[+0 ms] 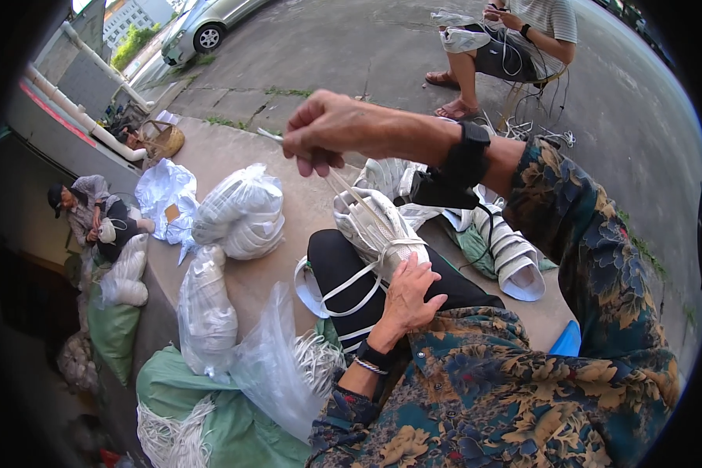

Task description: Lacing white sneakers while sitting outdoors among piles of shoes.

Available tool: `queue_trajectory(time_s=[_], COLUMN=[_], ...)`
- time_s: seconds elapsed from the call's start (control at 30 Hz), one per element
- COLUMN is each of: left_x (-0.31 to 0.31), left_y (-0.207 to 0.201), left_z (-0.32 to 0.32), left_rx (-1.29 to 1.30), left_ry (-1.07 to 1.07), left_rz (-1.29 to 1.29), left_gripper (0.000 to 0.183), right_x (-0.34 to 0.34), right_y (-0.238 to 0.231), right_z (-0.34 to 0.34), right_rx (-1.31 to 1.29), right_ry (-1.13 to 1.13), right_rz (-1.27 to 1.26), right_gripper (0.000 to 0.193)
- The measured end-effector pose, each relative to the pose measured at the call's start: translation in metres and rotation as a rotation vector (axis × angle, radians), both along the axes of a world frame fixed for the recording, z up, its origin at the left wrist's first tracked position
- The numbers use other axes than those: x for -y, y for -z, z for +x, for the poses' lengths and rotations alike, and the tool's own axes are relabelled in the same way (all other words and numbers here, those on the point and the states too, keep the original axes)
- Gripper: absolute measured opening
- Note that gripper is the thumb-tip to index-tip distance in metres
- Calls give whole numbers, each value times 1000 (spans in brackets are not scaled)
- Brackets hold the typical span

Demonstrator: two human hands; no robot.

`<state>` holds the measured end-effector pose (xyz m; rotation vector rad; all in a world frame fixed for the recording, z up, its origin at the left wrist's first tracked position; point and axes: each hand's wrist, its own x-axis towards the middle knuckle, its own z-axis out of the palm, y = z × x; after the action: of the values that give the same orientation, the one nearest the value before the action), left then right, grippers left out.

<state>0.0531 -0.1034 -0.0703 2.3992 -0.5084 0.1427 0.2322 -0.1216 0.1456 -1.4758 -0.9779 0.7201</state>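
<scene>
- The white shoe upper [370, 222] sits on the person's knee near the middle of the view, its long axis running from about 10 o'clock down to 4 o'clock, the rounded end up toward 10.
- The left hand [409, 292] lies flat over the lower end of the upper, fingers spread and pressing it, not curled around anything.
- The right hand [324, 132] is raised at 12 o'clock from the upper, fingers pinched shut on a white lace [359, 199] and a thin needle-like tool [269, 136] whose tip points to 9 o'clock.
- The lace runs taut from that pinch down to the upper, slanting toward 5 o'clock.
- Three tied clear bags of white pieces [238, 210] lie at 9 o'clock on the concrete ledge [234, 152].
- One stack of finished white uppers [515, 261] rests at 3 o'clock.
- Two other people are about: one seated at 1 o'clock [534, 31], one crouched at 9 o'clock [86, 210].
- One silver car [207, 23] is parked at 11 o'clock.
</scene>
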Motion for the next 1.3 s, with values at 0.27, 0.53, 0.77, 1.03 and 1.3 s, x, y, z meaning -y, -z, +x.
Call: queue_trajectory(time_s=[0.27, 0.53, 0.77, 1.03, 1.3], left_x=[-7, -35, -32, -87, -68], left_y=[-25, -121, -142, -117, -52], left_z=[-5, 11, 1, 16, -7], left_rx=[-14, 229, -106, -139, 43], left_ry=[-13, -424, -196, -441, -988], left_rz=[-28, -779, -1053, -1640, -334], left_gripper=[28, 45, 26, 21, 23], right_x=[43, 47, 23, 40, 30], right_y=[-146, -138, -23, 149, 155], right_z=[-32, -36, 22, -27, -2], right_rx=[304, 5, 269, -1, -196], right_ry=[-40, -410, 81, -602, -13], right_rz=[681, 627, 356, -196, -397], right_gripper=[23, 18, 39, 32, 29])
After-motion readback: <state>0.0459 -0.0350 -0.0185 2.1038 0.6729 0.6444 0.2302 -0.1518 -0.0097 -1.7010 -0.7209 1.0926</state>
